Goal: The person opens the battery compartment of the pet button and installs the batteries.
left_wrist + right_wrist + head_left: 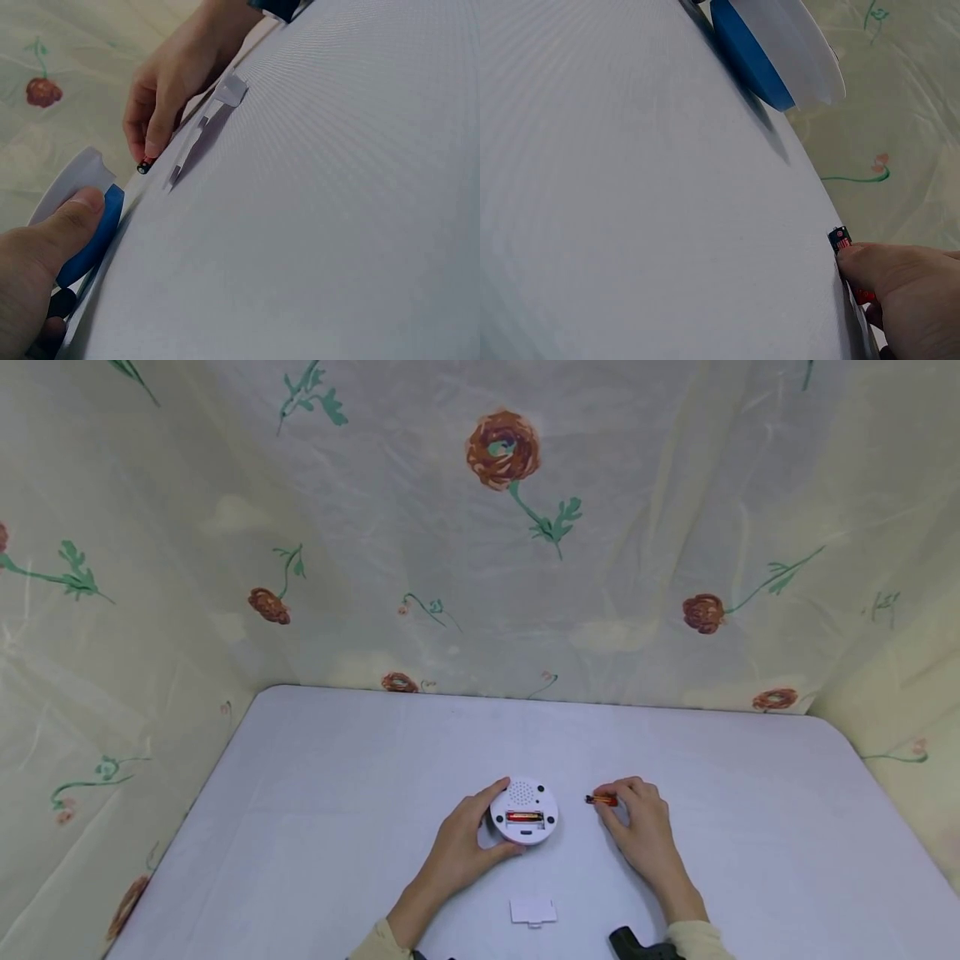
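A round white device (pixel 521 793) with a blue side lies underside up, its battery compartment uncovered. One red battery (pixel 524 817) sits in that compartment. My left hand (pixel 462 847) grips the device by its rim, thumb at the near edge and fingers at the far left. To the right of it, my right hand (pixel 643 831) pinches a second red and black battery (pixel 601 799) between thumb and fingers, at the table surface and apart from the device. In the right wrist view the held battery (pixel 841 238) points its black end away from the hand.
A white battery cover (pixel 533 911) with a small tab lies on the white table (pixel 337 777), nearer than the device. Flowered cloth (pixel 600 527) hangs behind the table and at both sides. A black band (pixel 637 943) is by the right wrist.
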A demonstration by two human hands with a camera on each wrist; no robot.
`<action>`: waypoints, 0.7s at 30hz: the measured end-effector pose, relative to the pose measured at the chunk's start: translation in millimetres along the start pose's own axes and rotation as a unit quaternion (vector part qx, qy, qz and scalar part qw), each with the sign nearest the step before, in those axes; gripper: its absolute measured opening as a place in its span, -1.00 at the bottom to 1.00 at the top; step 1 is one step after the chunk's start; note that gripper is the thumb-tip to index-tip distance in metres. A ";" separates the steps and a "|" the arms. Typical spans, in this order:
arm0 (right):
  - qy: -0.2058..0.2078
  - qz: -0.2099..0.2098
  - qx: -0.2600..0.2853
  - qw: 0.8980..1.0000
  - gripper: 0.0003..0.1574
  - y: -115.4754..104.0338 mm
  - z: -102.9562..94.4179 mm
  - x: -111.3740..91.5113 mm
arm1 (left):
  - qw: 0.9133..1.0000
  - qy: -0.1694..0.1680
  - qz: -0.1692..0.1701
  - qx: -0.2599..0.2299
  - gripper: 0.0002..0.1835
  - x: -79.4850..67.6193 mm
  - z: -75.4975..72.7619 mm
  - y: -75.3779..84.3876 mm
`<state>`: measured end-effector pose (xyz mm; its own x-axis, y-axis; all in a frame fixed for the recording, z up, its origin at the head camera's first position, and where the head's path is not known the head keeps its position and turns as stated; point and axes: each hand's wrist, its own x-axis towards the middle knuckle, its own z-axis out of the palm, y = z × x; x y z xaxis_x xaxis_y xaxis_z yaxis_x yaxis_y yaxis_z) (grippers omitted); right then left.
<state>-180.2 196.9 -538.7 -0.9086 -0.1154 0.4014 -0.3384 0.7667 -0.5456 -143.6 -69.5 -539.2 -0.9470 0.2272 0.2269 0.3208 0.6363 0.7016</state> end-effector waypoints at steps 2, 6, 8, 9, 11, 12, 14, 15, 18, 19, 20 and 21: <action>-0.003 0.004 -0.001 1.000 -0.79 -0.7 -0.1 -0.5 | 1.000 -0.001 0.000 -0.001 -0.01 0.0 0.0 -0.1; -0.003 0.001 -0.002 1.000 -0.78 -1.9 -0.9 -0.9 | 1.000 -0.004 -0.006 -0.004 -0.01 0.1 0.0 0.2; -0.001 -0.005 -0.002 1.000 -0.78 -2.0 -1.2 -0.5 | 1.000 -0.006 -0.010 -0.007 -0.01 0.0 0.1 0.3; 0.000 -0.008 0.000 1.000 -0.77 -2.1 -1.2 -0.4 | 1.000 -0.006 -0.010 -0.007 -0.01 -0.1 0.3 0.4; 0.001 -0.009 0.005 1.000 -0.76 -2.3 -1.4 -0.2 | 1.000 -0.006 -0.011 -0.007 -0.01 -0.2 0.6 0.2; 0.000 -0.008 0.009 1.000 -0.77 -2.4 -1.4 -0.1 | 1.000 -0.006 -0.010 -0.007 -0.01 -0.1 0.9 0.1; -0.001 -0.005 0.018 1.000 -0.77 -2.7 -1.5 0.2 | 1.000 -0.006 -0.009 -0.005 -0.01 -0.1 1.0 -0.1; -0.003 -0.003 0.022 1.000 -0.77 -3.2 -1.6 0.3 | 1.000 -0.006 -0.009 -0.005 -0.01 -0.1 0.9 -0.1; -0.007 -0.001 0.031 0.999 -0.78 -5.1 -2.4 1.0 | 1.000 -0.005 -0.009 -0.005 -0.01 -0.1 0.6 -0.2; -0.007 -0.002 0.032 0.999 -0.78 -5.9 -2.8 1.1 | 1.000 -0.005 -0.009 -0.005 -0.01 -0.3 0.6 -0.1; -0.007 -0.002 0.034 0.999 -0.78 -6.8 -3.4 1.1 | 1.000 -0.004 -0.008 -0.005 -0.01 -0.4 0.5 0.0; -0.006 -0.003 0.037 0.999 -0.78 -7.8 -4.0 1.1 | 1.000 -0.004 -0.008 -0.006 -0.01 -0.6 0.7 0.1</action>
<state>-177.6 193.3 -531.1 -0.9092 -0.1287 0.3960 -0.3611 0.7173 -0.5960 -143.0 -69.1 -539.8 -0.9519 0.2226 0.2107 0.3054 0.6303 0.7137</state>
